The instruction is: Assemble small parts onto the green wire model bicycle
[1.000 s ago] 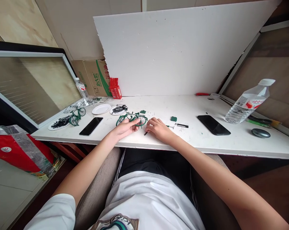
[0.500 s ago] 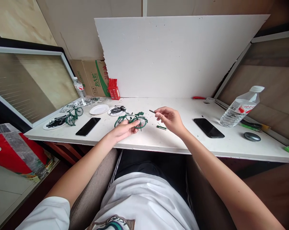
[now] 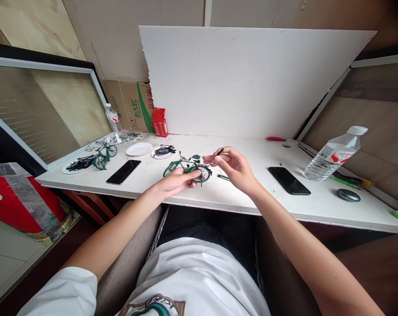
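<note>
A small green model bicycle (image 3: 187, 169) stands on the white table (image 3: 251, 193) in front of me. My left hand (image 3: 176, 181) grips it from below at the frame near the rear wheel. My right hand (image 3: 234, 166) is raised just right of the bicycle and pinches a thin dark screwdriver (image 3: 218, 153) between thumb and fingers, its tip pointing down toward the rear wheel. A small green part (image 3: 223, 177) lies on the table under my right hand.
A black phone (image 3: 124, 171) lies left, another black phone (image 3: 289, 180) right. Two white plates (image 3: 139, 149), one with black parts, and a second green bicycle (image 3: 104, 155) sit at far left. A water bottle (image 3: 334, 154) and a dark round mouse (image 3: 348, 195) are at right. A white board (image 3: 248, 83) leans behind.
My right hand picked up the screwdriver from the table, lifted it, and brought it in toward the bicycle's rear wheel. My left hand kept hold of the bicycle.
</note>
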Motion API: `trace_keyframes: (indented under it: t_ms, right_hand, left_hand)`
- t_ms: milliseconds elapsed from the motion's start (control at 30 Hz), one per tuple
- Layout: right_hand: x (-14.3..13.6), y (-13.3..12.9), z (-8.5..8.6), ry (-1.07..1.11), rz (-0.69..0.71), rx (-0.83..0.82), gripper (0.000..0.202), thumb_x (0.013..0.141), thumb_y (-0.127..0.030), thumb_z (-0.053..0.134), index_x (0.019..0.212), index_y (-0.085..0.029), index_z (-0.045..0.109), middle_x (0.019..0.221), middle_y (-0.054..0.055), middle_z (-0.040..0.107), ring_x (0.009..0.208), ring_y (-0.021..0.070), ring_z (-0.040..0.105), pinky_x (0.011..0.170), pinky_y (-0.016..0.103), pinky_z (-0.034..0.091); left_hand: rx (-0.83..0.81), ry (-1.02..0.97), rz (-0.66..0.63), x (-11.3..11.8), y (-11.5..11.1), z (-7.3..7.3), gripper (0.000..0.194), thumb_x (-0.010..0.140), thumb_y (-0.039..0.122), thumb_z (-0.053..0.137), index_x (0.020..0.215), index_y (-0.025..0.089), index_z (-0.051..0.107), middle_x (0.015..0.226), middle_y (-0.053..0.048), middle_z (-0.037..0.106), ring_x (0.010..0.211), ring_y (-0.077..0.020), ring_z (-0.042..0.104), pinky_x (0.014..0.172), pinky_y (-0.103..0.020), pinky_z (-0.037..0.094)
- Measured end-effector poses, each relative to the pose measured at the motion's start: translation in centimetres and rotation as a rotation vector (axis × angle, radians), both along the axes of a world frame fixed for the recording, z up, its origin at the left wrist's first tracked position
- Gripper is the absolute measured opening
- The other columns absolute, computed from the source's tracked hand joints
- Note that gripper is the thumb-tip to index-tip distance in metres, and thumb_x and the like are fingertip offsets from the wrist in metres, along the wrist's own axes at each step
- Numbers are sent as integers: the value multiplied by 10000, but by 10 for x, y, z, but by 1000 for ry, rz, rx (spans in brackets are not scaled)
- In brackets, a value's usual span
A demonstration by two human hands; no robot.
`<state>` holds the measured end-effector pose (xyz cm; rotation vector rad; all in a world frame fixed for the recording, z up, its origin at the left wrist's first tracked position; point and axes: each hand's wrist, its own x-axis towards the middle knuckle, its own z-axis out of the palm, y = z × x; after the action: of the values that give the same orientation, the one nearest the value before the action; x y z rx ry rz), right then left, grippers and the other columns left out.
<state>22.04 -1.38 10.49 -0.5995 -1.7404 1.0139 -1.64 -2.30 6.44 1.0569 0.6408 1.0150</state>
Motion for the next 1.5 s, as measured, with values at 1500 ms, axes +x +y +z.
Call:
trace_keyframes:
  t_ms: [1500]
  right_hand:
    - [-1,-2,-7,-115,119,-70,459,957,-638,784,1138,-248,623,1042,113,849,915,251,798,850,409,629]
  left_hand:
    - [31,110,-96,3,-2,-6,444,803,375,967,1140,165,767,1167,-119,723,1058,-222,675,734,-294,434]
